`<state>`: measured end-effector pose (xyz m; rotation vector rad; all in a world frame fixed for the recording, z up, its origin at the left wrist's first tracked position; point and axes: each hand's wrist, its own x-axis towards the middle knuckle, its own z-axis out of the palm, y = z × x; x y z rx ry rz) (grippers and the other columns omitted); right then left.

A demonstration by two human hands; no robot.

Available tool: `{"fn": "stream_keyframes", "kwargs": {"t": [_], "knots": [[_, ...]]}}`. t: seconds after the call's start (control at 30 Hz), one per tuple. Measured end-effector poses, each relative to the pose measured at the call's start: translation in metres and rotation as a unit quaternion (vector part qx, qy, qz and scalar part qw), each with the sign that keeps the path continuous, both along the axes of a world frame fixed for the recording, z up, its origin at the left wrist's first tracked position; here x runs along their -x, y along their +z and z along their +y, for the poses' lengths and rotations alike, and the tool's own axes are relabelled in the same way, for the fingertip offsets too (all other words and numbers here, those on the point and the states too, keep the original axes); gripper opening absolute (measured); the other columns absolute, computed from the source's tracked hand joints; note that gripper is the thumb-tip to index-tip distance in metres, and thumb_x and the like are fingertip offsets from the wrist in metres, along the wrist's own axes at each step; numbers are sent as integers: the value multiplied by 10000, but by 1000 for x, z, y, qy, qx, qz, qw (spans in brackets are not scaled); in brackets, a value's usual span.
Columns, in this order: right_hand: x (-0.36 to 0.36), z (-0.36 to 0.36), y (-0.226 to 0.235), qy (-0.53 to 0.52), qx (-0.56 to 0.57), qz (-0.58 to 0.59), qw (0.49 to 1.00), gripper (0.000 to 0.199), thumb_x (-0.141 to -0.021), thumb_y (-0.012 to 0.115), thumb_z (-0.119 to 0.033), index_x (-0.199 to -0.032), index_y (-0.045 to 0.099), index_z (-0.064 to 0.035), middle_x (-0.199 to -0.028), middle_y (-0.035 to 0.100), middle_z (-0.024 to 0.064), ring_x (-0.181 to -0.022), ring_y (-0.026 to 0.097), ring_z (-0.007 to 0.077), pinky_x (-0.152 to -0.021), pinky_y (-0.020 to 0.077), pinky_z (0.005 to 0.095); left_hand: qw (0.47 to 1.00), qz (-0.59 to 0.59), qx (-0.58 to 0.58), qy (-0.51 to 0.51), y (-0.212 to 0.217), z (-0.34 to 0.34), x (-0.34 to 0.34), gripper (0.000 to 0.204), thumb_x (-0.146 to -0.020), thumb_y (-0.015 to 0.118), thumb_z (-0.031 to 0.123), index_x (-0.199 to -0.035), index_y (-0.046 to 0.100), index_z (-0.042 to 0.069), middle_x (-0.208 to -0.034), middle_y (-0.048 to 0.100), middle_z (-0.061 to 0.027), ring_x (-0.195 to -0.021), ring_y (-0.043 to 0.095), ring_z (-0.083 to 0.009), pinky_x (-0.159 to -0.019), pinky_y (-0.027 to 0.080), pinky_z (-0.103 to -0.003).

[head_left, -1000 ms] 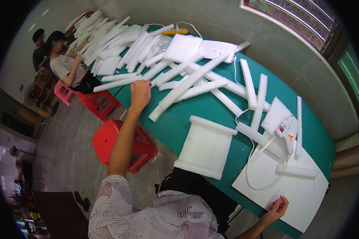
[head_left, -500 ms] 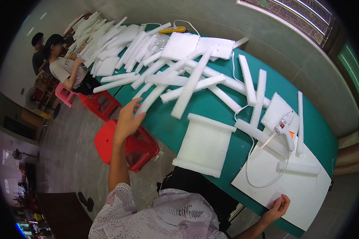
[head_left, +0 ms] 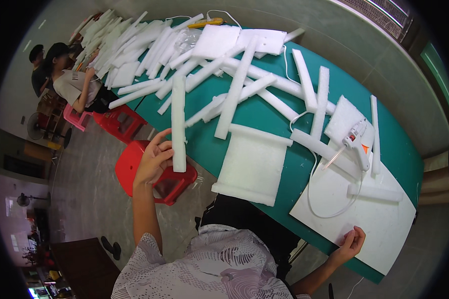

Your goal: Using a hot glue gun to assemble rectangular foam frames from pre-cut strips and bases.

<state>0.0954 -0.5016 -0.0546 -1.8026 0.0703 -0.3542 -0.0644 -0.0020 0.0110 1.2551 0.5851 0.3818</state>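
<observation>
My left hand point(head_left: 152, 162) is closed on the lower end of a white foam strip point(head_left: 178, 119), holding it nearly upright above the table's near edge. To its right lies a square white foam panel point(head_left: 252, 164) with a foam strip along its far edge and another along its near edge. At the lower right my right hand point(head_left: 351, 244) hovers over or rests on a white board point(head_left: 314, 219), its fingers loosely curled and apart with nothing visible in them. A white glue gun point(head_left: 355, 147) with a clear glue stick lies on foam pieces beyond that hand.
Loose foam strips point(head_left: 237, 89) and flat foam pieces point(head_left: 214, 42) cover much of the green table point(head_left: 204, 149). The glue gun's white cord point(head_left: 312, 199) loops over the board. Red stools point(head_left: 127, 162) stand at the left. Two people point(head_left: 72, 84) are at the far left.
My left hand has picked a foam strip off the pile and drawn it nearer, turning it upright. My right hand has barely moved. The whole view has shifted slightly.
</observation>
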Motion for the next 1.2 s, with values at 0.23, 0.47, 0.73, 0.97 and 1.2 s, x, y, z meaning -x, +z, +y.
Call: {"fn": "stream_keyframes", "kwargs": {"t": [0.23,0.47,0.73,0.97,1.2], "knots": [[1,3,3,-1,2,-3,1000,120,-919,529,-89,-1008,579,-26,-711,437,-30,-635,369,49,-511,255,198,999,23,34,-11,-13,-33,-12,765,-739,465,-37,-1455,230,98,-901,570,-142,-716,610,-244,-671,576,-426],[3,9,3,-27,17,-18,999,120,-916,534,-91,-1004,579,-23,-728,464,-25,-651,398,54,-531,283,198,980,-47,192,3,-25,-53,-14,543,-900,322,96,-1441,286,115,-749,493,-94,-498,446,-128,-430,410,-259],[7,49,28,43,2,-15,999,152,-888,555,-49,-1035,582,-23,-782,509,-4,-699,456,73,-587,366,198,999,-24,12,-38,-14,-83,-34,588,-1036,356,295,-1528,44,215,-946,468,-54,-466,402,-57,-356,390,-189],[-7,145,65,330,44,88,939,327,-855,617,-44,-1174,558,-8,-1016,605,108,-873,592,152,-689,506,261,999,41,-23,-19,-33,-76,-28,566,-1001,411,142,-1518,180,159,-991,466,-67,-591,472,-68,-497,481,-227],[-9,181,56,406,123,39,905,494,-850,648,-93,-1300,473,10,-1233,545,194,-972,596,246,-718,534,310,984,94,-138,-59,-22,-89,-43,625,-966,479,113,-1519,189,149,-1015,563,-101,-731,548,-99,-654,493,-242]]}}
